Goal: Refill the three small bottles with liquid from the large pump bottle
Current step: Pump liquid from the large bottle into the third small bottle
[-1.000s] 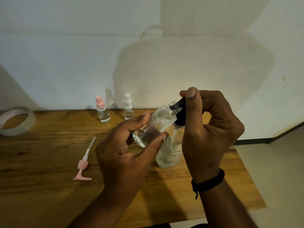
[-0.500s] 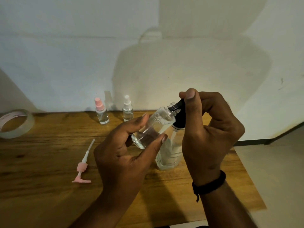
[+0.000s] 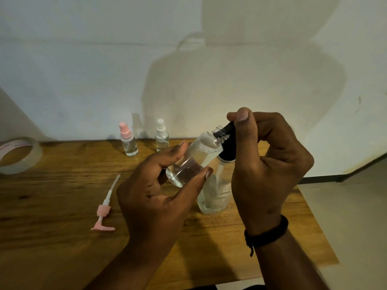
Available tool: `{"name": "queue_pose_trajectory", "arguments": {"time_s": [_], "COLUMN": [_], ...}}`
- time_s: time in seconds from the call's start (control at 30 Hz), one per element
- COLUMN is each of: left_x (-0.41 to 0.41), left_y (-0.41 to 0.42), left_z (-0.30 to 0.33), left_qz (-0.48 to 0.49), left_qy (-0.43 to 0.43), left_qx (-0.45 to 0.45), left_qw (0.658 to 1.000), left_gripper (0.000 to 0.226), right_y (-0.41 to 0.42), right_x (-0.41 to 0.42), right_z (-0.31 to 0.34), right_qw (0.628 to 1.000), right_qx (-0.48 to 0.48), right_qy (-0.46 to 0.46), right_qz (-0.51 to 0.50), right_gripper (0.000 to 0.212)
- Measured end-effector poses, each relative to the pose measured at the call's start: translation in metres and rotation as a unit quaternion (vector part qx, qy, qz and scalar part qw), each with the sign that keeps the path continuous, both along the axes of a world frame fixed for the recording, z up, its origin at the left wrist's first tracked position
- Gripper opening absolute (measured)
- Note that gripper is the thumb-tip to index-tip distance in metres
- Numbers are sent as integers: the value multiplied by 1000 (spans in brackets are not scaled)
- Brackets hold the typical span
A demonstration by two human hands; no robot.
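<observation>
Gripping a tilted small bottle (image 3: 194,160), the left hand (image 3: 155,197) is holding it above the tabletop (image 3: 52,206) while the right hand (image 3: 270,162) is pinching a black cap (image 3: 227,133) at its neck; the large bottle (image 3: 215,193) is standing behind, near the right edge.

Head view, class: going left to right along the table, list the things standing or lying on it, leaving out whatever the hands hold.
Tape roll → pink pump head → pink-capped bottle → white-capped bottle → large bottle.

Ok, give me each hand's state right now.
Left hand: holds the small clear bottle, tilted.
Right hand: pinches the black cap at its neck.
</observation>
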State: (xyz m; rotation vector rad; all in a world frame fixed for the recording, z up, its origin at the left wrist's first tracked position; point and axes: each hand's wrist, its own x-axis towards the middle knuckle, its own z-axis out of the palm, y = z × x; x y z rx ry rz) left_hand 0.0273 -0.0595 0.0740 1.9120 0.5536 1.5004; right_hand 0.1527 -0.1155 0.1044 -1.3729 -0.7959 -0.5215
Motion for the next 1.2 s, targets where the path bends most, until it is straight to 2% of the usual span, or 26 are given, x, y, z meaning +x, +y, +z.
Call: {"name": "queue_pose_trajectory", "arguments": {"time_s": [1.2], "left_x": [1], "left_y": [-1], "left_z": [2], "left_qz": [-8], "left_qy": [-7], "left_qx": [0], "left_qw": [1000], "left_gripper": [47], "right_y": [1], "right_x": [-1], "right_z": [1], "right_qw": [1000], "right_qx": [9], "right_qy": [3], "right_qz": [2], "right_gripper": [28]}}
